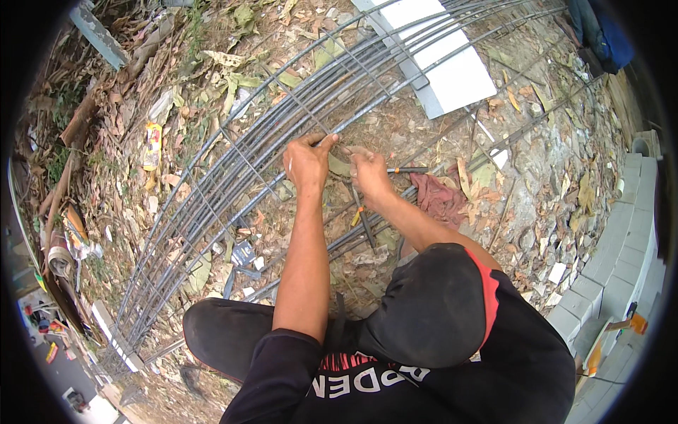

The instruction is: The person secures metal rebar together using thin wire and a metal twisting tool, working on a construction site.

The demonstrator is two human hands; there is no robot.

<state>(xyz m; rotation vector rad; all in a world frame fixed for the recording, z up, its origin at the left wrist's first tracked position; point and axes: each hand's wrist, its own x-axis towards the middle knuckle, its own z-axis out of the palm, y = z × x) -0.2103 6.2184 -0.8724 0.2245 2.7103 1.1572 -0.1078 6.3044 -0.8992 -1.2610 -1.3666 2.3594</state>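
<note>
A long bundle of steel rebar (pixel 233 159) runs from lower left to upper right, crossed by thin bars in a cage. My left hand (pixel 307 164) is closed at the near edge of the cage, thumb and fingertips pinching around a rebar. Just right of it, my right hand (pixel 371 175) is closed with curled fingers; what is in them is hidden. A dark tool handle with an orange band (pixel 408 169) sticks out beside the right hand. Below that hand a dark metal bar with a yellow part (pixel 364 219) lies across other rods.
A white board (pixel 445 63) lies under the rebar at upper right. A reddish cloth (pixel 438 199) rests right of my hands. Dry leaves and rubble cover the ground. Grey blocks (pixel 621 247) form an edge at right. Another white piece (pixel 116 336) lies under the rods' lower-left end.
</note>
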